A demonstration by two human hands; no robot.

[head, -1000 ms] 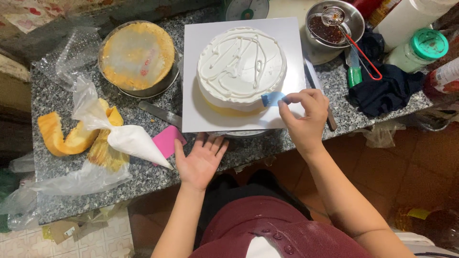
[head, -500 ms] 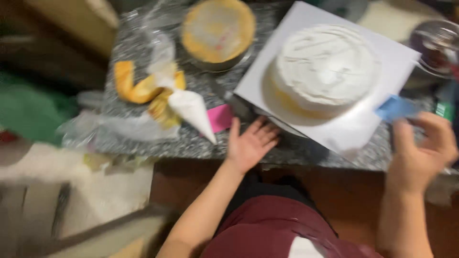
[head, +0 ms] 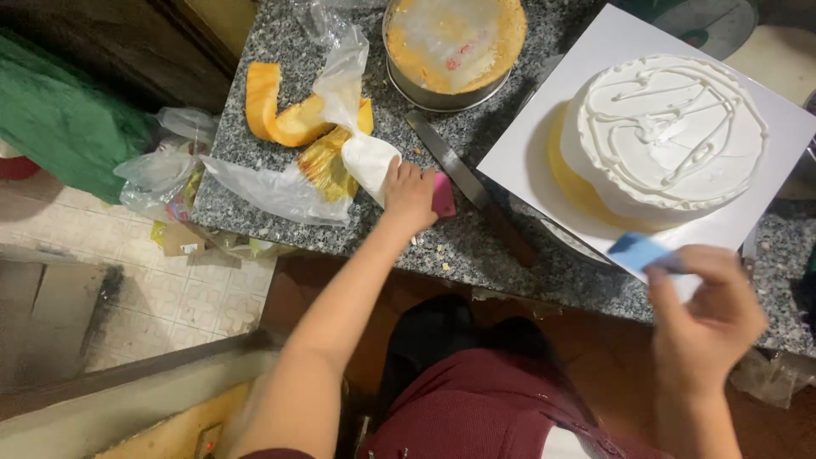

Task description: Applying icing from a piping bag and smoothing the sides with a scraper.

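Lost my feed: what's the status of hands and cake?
Left hand on white piping bag. Right hand holds blue plastic scraper. White frosted round cake untouched.
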